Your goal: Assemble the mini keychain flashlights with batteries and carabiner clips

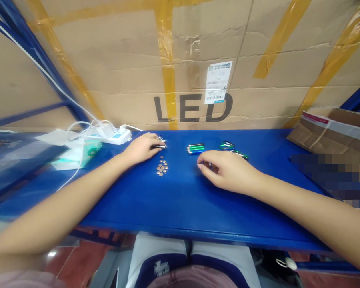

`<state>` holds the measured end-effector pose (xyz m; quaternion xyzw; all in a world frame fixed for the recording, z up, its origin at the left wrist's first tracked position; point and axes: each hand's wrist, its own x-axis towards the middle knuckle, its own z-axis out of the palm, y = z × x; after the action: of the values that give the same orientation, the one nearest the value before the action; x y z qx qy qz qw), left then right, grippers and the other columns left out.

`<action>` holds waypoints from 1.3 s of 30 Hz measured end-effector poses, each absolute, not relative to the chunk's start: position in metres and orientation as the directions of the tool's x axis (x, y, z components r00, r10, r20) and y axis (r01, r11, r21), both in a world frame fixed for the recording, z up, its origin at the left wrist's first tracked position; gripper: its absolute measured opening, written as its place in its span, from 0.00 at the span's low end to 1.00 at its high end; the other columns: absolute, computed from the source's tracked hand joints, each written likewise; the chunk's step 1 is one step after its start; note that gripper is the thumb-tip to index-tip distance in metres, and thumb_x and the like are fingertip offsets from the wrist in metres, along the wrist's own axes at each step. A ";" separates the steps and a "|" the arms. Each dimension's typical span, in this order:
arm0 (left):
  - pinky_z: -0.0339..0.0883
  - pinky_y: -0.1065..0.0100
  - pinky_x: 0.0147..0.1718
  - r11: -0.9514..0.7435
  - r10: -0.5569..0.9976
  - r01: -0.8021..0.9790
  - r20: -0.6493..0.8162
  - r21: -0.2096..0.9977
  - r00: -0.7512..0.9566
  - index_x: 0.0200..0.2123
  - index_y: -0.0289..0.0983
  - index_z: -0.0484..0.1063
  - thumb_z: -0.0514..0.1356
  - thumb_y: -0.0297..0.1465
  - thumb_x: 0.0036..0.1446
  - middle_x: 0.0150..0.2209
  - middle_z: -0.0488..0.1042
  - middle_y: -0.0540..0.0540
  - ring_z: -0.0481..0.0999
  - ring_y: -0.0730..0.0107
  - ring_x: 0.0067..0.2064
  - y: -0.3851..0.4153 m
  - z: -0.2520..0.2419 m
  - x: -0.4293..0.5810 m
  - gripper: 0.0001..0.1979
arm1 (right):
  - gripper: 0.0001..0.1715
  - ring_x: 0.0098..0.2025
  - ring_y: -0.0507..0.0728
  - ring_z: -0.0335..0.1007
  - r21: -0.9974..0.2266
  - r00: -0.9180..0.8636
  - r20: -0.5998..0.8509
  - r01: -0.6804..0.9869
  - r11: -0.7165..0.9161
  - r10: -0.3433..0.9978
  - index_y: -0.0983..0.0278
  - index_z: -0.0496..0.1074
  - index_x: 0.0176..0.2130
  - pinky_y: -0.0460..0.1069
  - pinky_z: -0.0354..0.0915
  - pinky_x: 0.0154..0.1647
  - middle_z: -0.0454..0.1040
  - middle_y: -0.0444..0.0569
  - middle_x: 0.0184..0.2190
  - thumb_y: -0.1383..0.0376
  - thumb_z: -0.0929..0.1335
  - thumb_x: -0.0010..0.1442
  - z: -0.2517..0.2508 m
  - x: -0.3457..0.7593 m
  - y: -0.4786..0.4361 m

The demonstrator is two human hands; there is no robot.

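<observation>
From here the bench (180,208) looks smooth and faintly glossy; mid-frame, the small discs (163,168) and the tubes (195,148) shine like metal. Across the top of the frame, matt cardboard (123,72) carries shiny plastic tape (168,60).

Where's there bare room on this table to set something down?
The widest bare patch of the table runs along its near edge, nearer than the discs and right hand. Another lies between the green clips and cardboard box. It's crowded at left, around the power strip and tissue pack.

Passage lay along the front of the desk (180,208); discs (163,168), tubes (196,148) and a large carton (144,72) obstructed the way behind.
</observation>
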<state>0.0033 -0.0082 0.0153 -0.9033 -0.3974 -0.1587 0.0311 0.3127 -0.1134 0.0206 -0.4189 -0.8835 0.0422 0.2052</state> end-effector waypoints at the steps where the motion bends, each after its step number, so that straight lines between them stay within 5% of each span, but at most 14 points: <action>1: 0.69 0.57 0.52 -0.681 0.706 0.730 0.310 0.051 0.637 0.49 0.40 0.81 0.58 0.34 0.64 0.46 0.78 0.41 0.76 0.57 0.48 -0.008 0.015 0.003 0.15 | 0.09 0.36 0.58 0.74 -0.226 -0.563 0.309 0.739 0.635 0.766 0.61 0.75 0.39 0.50 0.63 0.36 0.79 0.48 0.37 0.65 0.64 0.66 0.021 0.313 -0.114; 7: 0.70 0.58 0.53 -0.667 0.723 0.743 0.290 0.057 0.627 0.47 0.39 0.81 0.58 0.33 0.61 0.47 0.77 0.41 0.76 0.57 0.49 -0.012 0.019 0.004 0.16 | 0.12 0.37 0.61 0.77 0.016 -0.458 0.199 0.886 0.464 0.867 0.62 0.72 0.48 0.51 0.63 0.30 0.75 0.55 0.49 0.65 0.64 0.66 0.023 0.314 -0.115; 12: 0.71 0.61 0.46 -0.636 0.762 0.761 0.255 0.126 0.595 0.48 0.40 0.81 0.60 0.36 0.59 0.45 0.78 0.43 0.78 0.60 0.43 -0.013 0.024 0.002 0.16 | 0.15 0.33 0.61 0.77 0.130 -0.388 0.145 0.920 0.371 0.910 0.65 0.70 0.50 0.52 0.63 0.26 0.72 0.59 0.48 0.61 0.63 0.68 0.020 0.317 -0.109; 17: 0.70 0.61 0.46 -0.648 0.754 0.752 0.242 0.123 0.610 0.47 0.40 0.81 0.61 0.36 0.60 0.45 0.79 0.42 0.78 0.60 0.43 -0.013 0.027 -0.001 0.15 | 0.12 0.35 0.61 0.76 0.103 -0.382 0.133 0.923 0.370 0.915 0.64 0.71 0.47 0.53 0.66 0.29 0.73 0.58 0.47 0.61 0.64 0.68 0.020 0.319 -0.106; 24: 0.70 0.61 0.46 -0.658 0.743 0.744 0.253 0.112 0.619 0.46 0.39 0.81 0.61 0.37 0.60 0.44 0.79 0.42 0.78 0.60 0.42 -0.017 0.030 0.002 0.15 | 0.18 0.53 0.69 0.69 0.018 -0.494 0.285 0.859 0.511 0.821 0.67 0.70 0.53 0.61 0.66 0.55 0.71 0.61 0.51 0.60 0.65 0.68 0.014 0.319 -0.096; 33: 0.70 0.66 0.37 -0.639 0.768 0.720 0.278 0.271 0.577 0.41 0.38 0.83 0.63 0.37 0.58 0.40 0.82 0.44 0.78 0.66 0.36 -0.033 0.037 0.014 0.12 | 0.16 0.53 0.68 0.68 0.004 -0.503 0.285 0.852 0.524 0.816 0.67 0.72 0.52 0.62 0.66 0.54 0.70 0.62 0.51 0.63 0.63 0.69 0.004 0.323 -0.086; 39: 0.65 0.72 0.29 -0.653 0.742 0.660 0.140 0.371 0.655 0.41 0.38 0.83 0.66 0.38 0.56 0.34 0.81 0.47 0.74 0.72 0.30 -0.044 0.046 0.018 0.12 | 0.14 0.52 0.68 0.69 -0.002 -0.503 0.347 0.843 0.537 0.791 0.67 0.71 0.51 0.61 0.67 0.53 0.71 0.61 0.51 0.64 0.66 0.68 -0.002 0.323 -0.082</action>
<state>0.0183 -0.0440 0.0456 -0.8980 -0.3904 -0.1412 -0.1454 0.3233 -0.0820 -0.0022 -0.4737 -0.8628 -0.0838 0.1553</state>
